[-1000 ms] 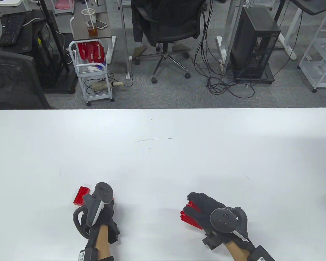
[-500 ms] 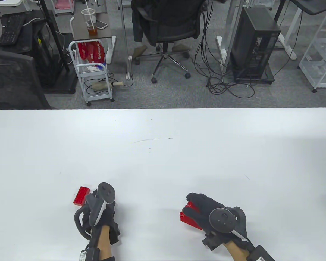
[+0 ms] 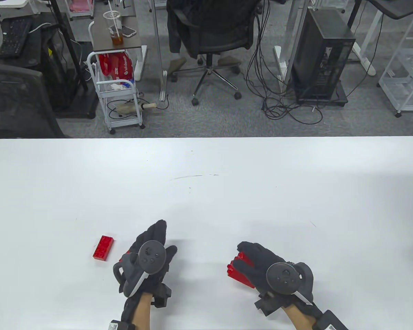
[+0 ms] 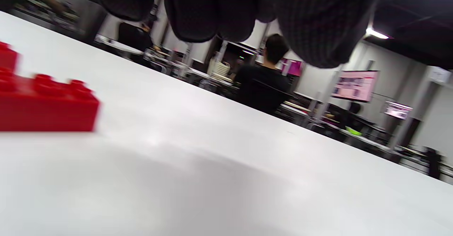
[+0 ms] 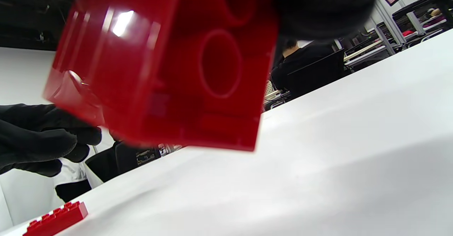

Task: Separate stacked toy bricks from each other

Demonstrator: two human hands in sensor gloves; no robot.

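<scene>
A single red brick [image 3: 103, 248] lies flat on the white table [image 3: 206, 192] at the near left; it also shows in the left wrist view [image 4: 46, 108] and the right wrist view [image 5: 56, 219]. My left hand [image 3: 155, 240] is to the right of that brick, fingers stretched out, holding nothing. My right hand [image 3: 253, 261] grips a stack of red bricks [image 3: 239, 270] a little above the table. In the right wrist view the stack [image 5: 170, 66] fills the top, its hollow underside toward the camera. How many bricks are in the stack is hidden by the glove.
The table's far edge [image 3: 206, 138] borders an office floor with a black chair [image 3: 213, 37], a white cart [image 3: 118, 92] and a computer tower [image 3: 321, 58].
My left hand has let go of the single red brick, moved right and forward away from it, and its fingers have opened. My right hand holds the stack almost in the same place.
</scene>
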